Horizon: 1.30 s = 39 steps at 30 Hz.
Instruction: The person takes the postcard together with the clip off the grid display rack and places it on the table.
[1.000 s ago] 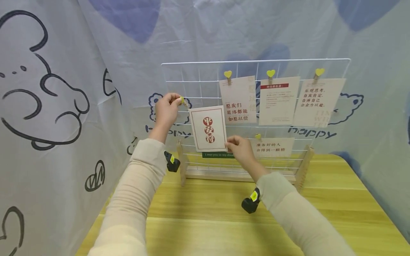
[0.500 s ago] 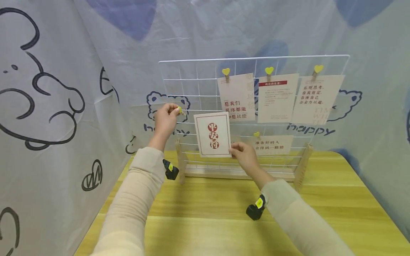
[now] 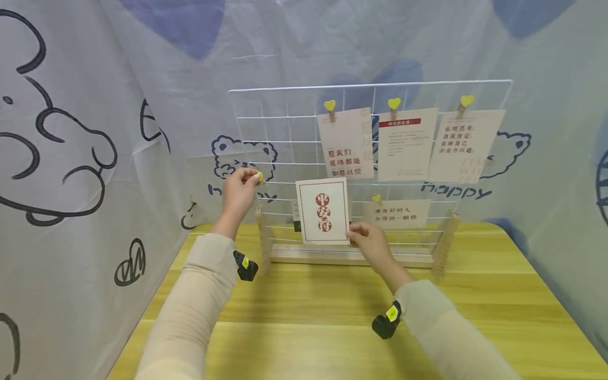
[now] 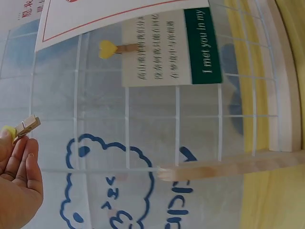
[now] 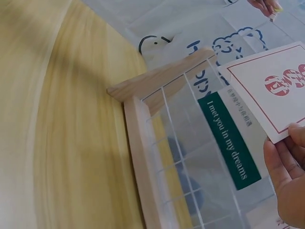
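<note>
My left hand (image 3: 239,195) pinches a small wooden clothespin (image 4: 27,127) with a yellow heart, left of the white wire grid (image 3: 280,91). In the left wrist view its wooden tip points away from the fingers, with nothing in it. My right hand (image 3: 372,245) pinches the lower right corner of a white card (image 3: 311,211) with a red border and red round characters. The card is held upright in front of the grid. It partly hides a clipped card with a green band (image 5: 228,140) reading "I met you in my dreams".
Three cards hang in the top row under yellow heart clothespins, the middle one with a red bar (image 3: 407,145). A smaller card (image 3: 401,214) hangs below them. The grid's wooden base (image 3: 328,257) stands on a yellow wood-grain table (image 3: 304,327), before a printed cloth (image 3: 285,37).
Both hands have come down, the right one also moving slightly right with the red-bordered card. The clothespin in the left hand has moved down and away from the card's top left corner.
</note>
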Each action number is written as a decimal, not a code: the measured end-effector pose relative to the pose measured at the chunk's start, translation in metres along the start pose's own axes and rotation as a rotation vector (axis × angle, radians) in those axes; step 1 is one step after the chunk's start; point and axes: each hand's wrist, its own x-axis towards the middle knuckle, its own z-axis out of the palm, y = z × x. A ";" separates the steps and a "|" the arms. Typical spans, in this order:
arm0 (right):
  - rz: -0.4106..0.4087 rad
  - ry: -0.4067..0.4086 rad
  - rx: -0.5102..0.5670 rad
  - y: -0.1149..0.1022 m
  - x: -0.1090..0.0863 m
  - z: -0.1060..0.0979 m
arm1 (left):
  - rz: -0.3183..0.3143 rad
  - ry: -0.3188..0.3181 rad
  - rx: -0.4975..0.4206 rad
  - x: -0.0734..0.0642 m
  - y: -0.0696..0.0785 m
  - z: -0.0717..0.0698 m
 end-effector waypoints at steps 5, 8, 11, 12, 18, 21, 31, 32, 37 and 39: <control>0.020 0.008 0.033 0.010 -0.005 -0.002 | -0.046 -0.005 -0.005 -0.007 -0.015 -0.003; 0.033 0.011 0.043 0.015 -0.009 -0.005 | -0.062 -0.009 -0.007 -0.012 -0.025 -0.003; 0.049 0.016 0.039 0.020 -0.014 -0.008 | -0.076 -0.030 -0.018 -0.019 -0.035 -0.002; 0.058 0.017 0.032 0.021 -0.016 -0.009 | -0.079 -0.036 -0.018 -0.021 -0.038 -0.002; 0.066 0.027 -0.013 0.028 -0.024 -0.018 | -0.113 -0.055 -0.039 -0.035 -0.051 0.000; 0.058 0.020 0.005 0.034 -0.027 -0.023 | -0.124 -0.043 -0.052 -0.040 -0.057 0.000; 0.108 0.026 0.049 0.051 -0.045 -0.036 | -0.180 -0.046 -0.061 -0.060 -0.084 0.005; 0.110 0.027 0.050 0.053 -0.047 -0.038 | -0.184 -0.053 -0.062 -0.062 -0.086 0.006; 0.067 0.016 0.081 0.085 -0.049 -0.048 | -0.211 -0.086 -0.063 -0.071 -0.095 0.008; 0.022 -0.014 0.129 0.111 -0.046 -0.056 | -0.222 -0.098 -0.067 -0.075 -0.098 0.008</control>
